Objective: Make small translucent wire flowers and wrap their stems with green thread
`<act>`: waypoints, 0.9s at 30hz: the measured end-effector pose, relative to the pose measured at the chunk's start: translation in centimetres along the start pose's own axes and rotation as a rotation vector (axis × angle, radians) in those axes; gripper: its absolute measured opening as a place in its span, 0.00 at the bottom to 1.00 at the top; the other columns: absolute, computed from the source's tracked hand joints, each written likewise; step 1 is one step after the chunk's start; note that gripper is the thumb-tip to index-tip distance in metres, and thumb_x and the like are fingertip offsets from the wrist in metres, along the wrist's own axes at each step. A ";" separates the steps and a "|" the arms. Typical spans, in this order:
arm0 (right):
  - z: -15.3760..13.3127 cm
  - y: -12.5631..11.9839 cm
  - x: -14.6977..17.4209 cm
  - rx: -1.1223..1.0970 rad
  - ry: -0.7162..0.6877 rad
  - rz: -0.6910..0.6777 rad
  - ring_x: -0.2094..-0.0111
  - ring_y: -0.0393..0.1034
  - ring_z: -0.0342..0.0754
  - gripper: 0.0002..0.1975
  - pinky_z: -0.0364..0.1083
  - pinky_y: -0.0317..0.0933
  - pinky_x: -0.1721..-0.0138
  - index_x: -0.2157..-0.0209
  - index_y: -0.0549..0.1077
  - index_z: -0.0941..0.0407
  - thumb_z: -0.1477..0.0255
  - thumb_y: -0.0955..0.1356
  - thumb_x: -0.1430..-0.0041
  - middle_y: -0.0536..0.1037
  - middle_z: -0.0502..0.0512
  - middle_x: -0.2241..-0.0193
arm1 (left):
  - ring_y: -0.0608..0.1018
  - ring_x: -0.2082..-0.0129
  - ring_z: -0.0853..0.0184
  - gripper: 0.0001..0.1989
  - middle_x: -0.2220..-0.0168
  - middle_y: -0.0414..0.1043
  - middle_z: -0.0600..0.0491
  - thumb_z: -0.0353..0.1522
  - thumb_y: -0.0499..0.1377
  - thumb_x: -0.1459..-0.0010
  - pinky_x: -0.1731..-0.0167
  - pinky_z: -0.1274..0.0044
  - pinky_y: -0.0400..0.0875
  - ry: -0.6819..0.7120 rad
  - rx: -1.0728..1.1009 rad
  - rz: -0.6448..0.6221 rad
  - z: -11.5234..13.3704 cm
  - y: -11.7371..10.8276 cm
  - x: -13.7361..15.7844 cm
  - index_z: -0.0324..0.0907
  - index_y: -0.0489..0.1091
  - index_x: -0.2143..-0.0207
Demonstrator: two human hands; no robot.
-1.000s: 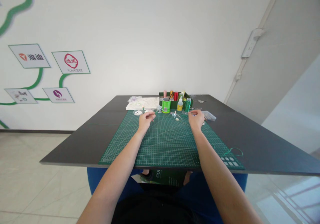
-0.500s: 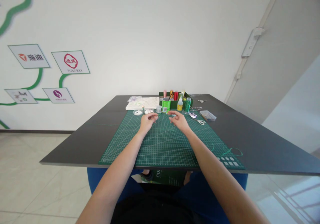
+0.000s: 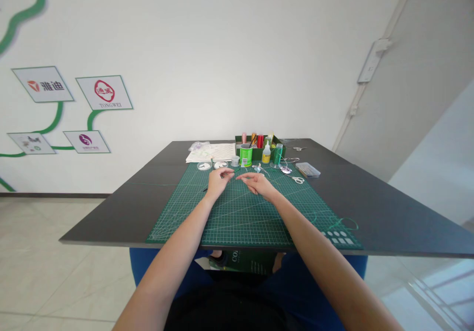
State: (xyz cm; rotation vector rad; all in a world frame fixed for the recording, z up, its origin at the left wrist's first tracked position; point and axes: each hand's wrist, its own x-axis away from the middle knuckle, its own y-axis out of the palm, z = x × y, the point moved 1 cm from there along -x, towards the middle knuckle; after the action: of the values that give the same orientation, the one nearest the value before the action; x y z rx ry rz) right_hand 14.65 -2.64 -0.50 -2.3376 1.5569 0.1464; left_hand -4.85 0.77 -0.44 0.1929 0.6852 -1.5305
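Observation:
My left hand is closed in a pinch above the green cutting mat. A thin green thread shows at its fingertips. A short dark tip sticks out beside the left wrist; what it belongs to is hidden. Just to the right, my right hand has its fingers drawn together, pointing at the left fingertips. Anything between the right fingers is too small to make out. Past the hands stand a bright green can and a small white tub.
A dark green box with thread spools stands at the back, a glue bottle before it. White-handled scissors and a clear plastic case lie right. Round dishes and white quilted cloth are back left.
My right hand has moved left and slightly nearer me, its fingers coming together close to the left fingertips. The left hand has barely moved. The dark tip beside the left wrist now shows.

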 end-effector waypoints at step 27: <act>-1.2 -2.0 0.5 -0.044 -0.112 0.056 0.87 0.44 0.37 0.22 0.42 0.40 0.82 0.56 0.80 0.61 0.57 0.71 0.41 0.56 0.40 0.90 | 0.78 0.67 0.65 0.05 0.65 0.81 0.51 0.25 0.64 0.45 0.62 0.76 0.69 0.186 -0.421 -0.313 0.6 -0.1 0.7 0.41 0.80 0.66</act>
State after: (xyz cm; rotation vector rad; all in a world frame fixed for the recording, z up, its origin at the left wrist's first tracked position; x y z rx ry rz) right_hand 16.54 -2.73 0.89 -2.2775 1.5803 0.3226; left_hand -4.86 -0.12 -0.28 -0.0966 1.2126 -1.6352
